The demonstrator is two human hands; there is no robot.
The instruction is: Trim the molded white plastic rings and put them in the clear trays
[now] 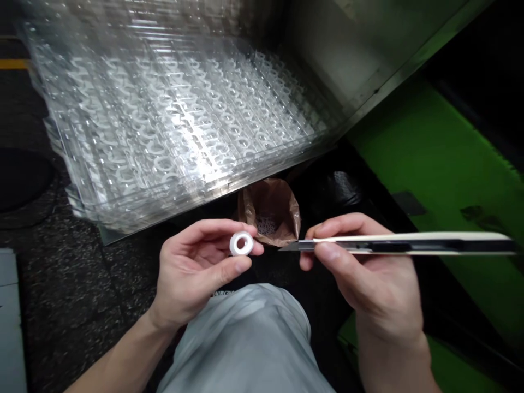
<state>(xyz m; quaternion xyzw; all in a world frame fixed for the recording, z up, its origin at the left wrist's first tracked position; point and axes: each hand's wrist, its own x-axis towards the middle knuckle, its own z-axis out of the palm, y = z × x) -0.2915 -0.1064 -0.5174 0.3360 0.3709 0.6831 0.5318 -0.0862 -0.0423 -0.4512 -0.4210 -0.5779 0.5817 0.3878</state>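
Observation:
Between the thumb and fingers of my left hand (196, 267) is a small white plastic ring (232, 244), its round hole facing me. My right hand (368, 278) grips a slim utility knife (409, 244) with a pale and black handle. The knife's blade points left toward the ring, with a gap between them. Below and behind both hands stands an open brown paper bag (295, 215) with small white bits at its bottom.
Stacked clear plastic trays (102, 210) with rows of white ring-like parts lie ahead of me. A metal panel (347, 49) rises on their right. Green machinery (450, 158) is at the right, and a dark bag (339, 188) sits beyond the paper bag.

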